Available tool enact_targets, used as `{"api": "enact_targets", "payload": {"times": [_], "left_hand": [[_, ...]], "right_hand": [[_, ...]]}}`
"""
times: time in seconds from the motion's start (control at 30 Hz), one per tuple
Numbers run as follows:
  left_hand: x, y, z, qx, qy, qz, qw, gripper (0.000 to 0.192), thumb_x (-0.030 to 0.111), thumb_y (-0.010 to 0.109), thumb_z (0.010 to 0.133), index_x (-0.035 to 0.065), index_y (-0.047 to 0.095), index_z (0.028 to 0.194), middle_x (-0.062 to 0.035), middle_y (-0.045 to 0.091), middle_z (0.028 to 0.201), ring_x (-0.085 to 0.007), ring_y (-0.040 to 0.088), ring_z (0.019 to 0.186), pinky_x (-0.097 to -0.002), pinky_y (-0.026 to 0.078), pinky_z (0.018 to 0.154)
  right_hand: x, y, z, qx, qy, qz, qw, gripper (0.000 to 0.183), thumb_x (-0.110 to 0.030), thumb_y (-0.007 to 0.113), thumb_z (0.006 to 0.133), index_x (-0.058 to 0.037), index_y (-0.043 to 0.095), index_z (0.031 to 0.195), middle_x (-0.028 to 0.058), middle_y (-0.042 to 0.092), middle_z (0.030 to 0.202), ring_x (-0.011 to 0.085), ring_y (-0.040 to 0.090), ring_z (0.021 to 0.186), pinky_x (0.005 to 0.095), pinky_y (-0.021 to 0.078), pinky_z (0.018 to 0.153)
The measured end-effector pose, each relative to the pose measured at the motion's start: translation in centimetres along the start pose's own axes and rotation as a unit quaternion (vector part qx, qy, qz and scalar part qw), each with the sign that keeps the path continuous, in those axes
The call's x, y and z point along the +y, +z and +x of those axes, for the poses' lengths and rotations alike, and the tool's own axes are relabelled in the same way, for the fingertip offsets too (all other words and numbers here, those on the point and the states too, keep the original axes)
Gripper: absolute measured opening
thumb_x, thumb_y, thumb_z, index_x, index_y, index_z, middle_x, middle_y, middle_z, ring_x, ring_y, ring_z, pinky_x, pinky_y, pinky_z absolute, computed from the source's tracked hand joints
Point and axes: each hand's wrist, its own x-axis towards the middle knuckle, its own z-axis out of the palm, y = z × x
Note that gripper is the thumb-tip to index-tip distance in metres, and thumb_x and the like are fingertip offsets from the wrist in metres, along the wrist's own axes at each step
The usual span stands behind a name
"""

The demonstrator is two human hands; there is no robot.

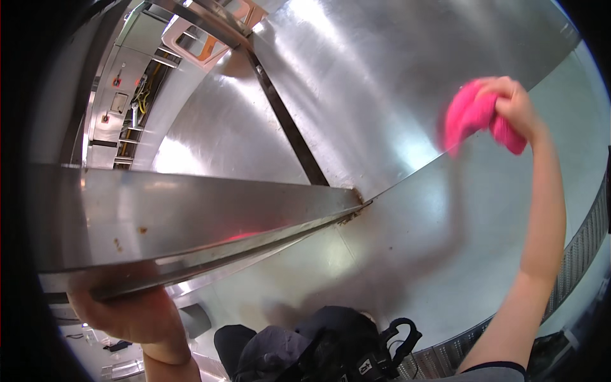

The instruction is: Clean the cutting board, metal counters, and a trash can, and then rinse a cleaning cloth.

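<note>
My right hand is closed around a bunched bright pink cloth at the upper right, over the lower edge of a stainless steel panel. Streaks and glare show on the metal. At the lower left, my left hand grips the underside edge of a long stainless steel ledge; its fingertips are partly hidden behind the metal. Brown spots mark the ledge, and brown grime sits at the corner where it meets the panel.
A pale plastic frame stands at the upper left, near a metal control panel with knobs and exposed yellow tubing. A perforated metal drain grate curves along the pale floor. A grey bin-like object lies beyond my left wrist.
</note>
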Motion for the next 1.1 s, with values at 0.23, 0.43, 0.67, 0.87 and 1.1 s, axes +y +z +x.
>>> {"api": "enact_targets", "payload": {"times": [0.23,0.43,0.67,0.87,1.1], "left_hand": [[-0.2,-1.2,-0.4,-0.294,-0.019,-0.123,0.948,0.047,0.042,0.042,0.089,0.0065,0.05,0.12,-0.0048,0.055,0.111,-0.0175,0.051,0.104,-0.0339,0.038,0.091],[-4.7,-4.0,0.0,-0.142,0.26,0.1,0.95,0.039,0.027,0.044,0.093,0.0052,0.044,0.126,-0.0119,0.047,0.119,-0.0229,0.048,0.108,-0.0356,0.044,0.091],[-1.5,2.7,-0.2,-0.035,0.102,-0.05,0.993,0.031,0.018,0.061,0.083,-0.0017,0.054,0.106,-0.0071,0.057,0.099,-0.0138,0.057,0.087,-0.0272,0.048,0.073],[-0.8,3.5,-0.3,-0.107,0.155,-0.079,0.979,0.02,0.01,0.062,0.082,-0.0044,0.057,0.095,-0.0093,0.06,0.087,-0.0157,0.06,0.073,-0.0255,0.046,0.068],[-1.8,3.0,0.7,-0.059,0.31,-0.027,0.949,0.033,0.011,0.067,0.077,-0.0063,0.053,0.101,-0.0074,0.062,0.088,-0.0154,0.062,0.079,-0.0287,0.049,0.073]], "right_hand": [[9.8,4.8,6.7,0.271,0.128,-0.442,0.846,0.028,-0.016,0.052,0.066,-0.0112,0.065,0.091,0.0048,0.059,0.105,0.0309,0.051,0.101,0.0492,0.0436,0.085],[6.2,15.2,3.0,0.075,-0.025,-0.388,0.918,0.037,-0.015,0.047,0.07,-0.0186,0.065,0.103,-0.0031,0.053,0.124,0.0237,0.047,0.11,0.0414,0.0404,0.091],[2.7,19.9,-6.9,-0.031,-0.061,-0.338,0.939,0.035,-0.013,0.049,0.07,-0.0194,0.067,0.1,-0.0059,0.056,0.12,0.0224,0.045,0.11,0.0392,0.036,0.092],[2.4,18.5,-17.7,-0.1,-0.005,-0.302,0.948,0.031,-0.009,0.048,0.069,-0.0181,0.07,0.089,-0.0078,0.06,0.112,0.0228,0.046,0.104,0.0393,0.0364,0.088],[6.0,25.9,-26.2,-0.076,0.146,-0.321,0.933,0.038,-0.001,0.046,0.07,-0.0184,0.067,0.097,-0.005,0.057,0.116,0.0263,0.046,0.106,0.042,0.0389,0.09]]}}
